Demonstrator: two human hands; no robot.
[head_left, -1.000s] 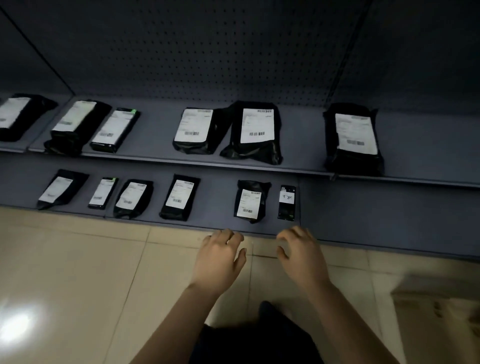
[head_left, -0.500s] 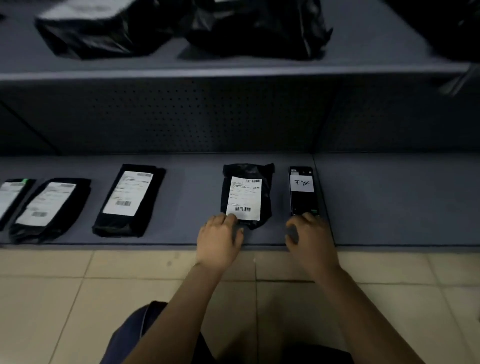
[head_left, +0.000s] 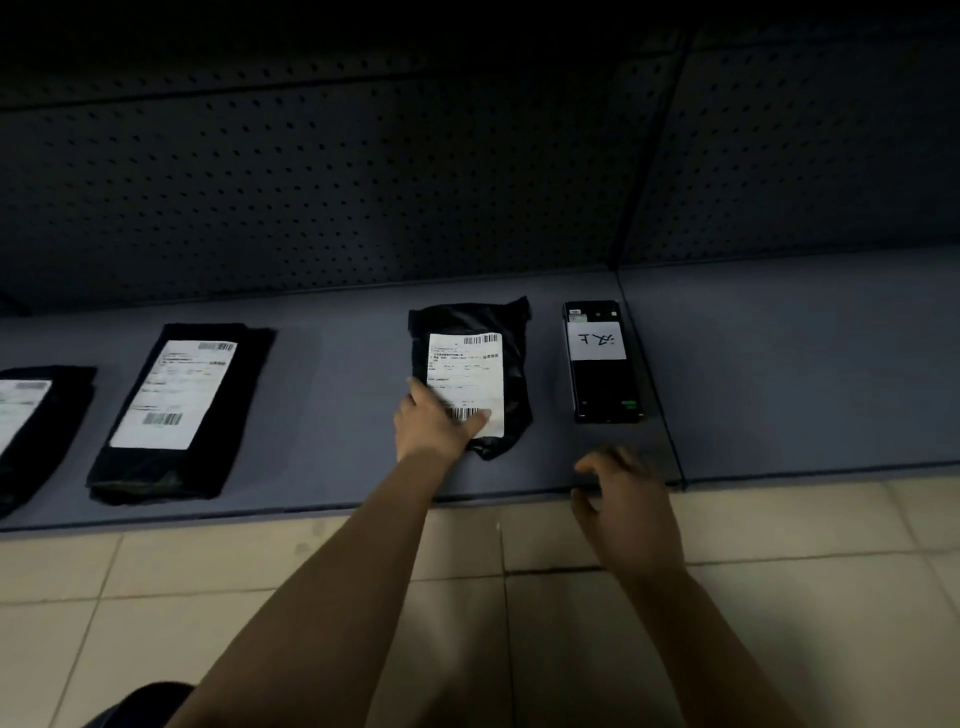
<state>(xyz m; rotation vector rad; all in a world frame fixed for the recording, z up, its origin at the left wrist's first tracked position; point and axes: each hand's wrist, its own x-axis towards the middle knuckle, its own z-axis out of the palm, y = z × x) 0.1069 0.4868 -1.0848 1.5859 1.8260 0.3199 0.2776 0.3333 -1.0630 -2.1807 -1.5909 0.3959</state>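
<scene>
A black parcel (head_left: 470, 364) with a white shipping label lies flat on the low grey shelf (head_left: 337, 415). My left hand (head_left: 434, 428) holds its near left corner, the thumb lying across the label by the barcode and the fingers along the left edge. To the right of the parcel lies a black handheld scanner (head_left: 602, 379) with a white handwritten note on its screen. My right hand (head_left: 628, 506) hovers over the shelf's front edge, below the scanner and apart from it, fingers loosely curled and blurred, holding nothing.
Two more black labelled parcels, one (head_left: 176, 400) left of centre and one (head_left: 31, 426) at the left edge, lie on the same shelf. A dark pegboard wall (head_left: 363, 182) backs it. A seam separates the right shelf section (head_left: 805, 364). Beige floor tiles (head_left: 156, 597) lie in front.
The view has dropped and closed in on the low shelf. My left hand moved forward onto the parcel's corner. My right hand drew back from the scanner toward the shelf edge.
</scene>
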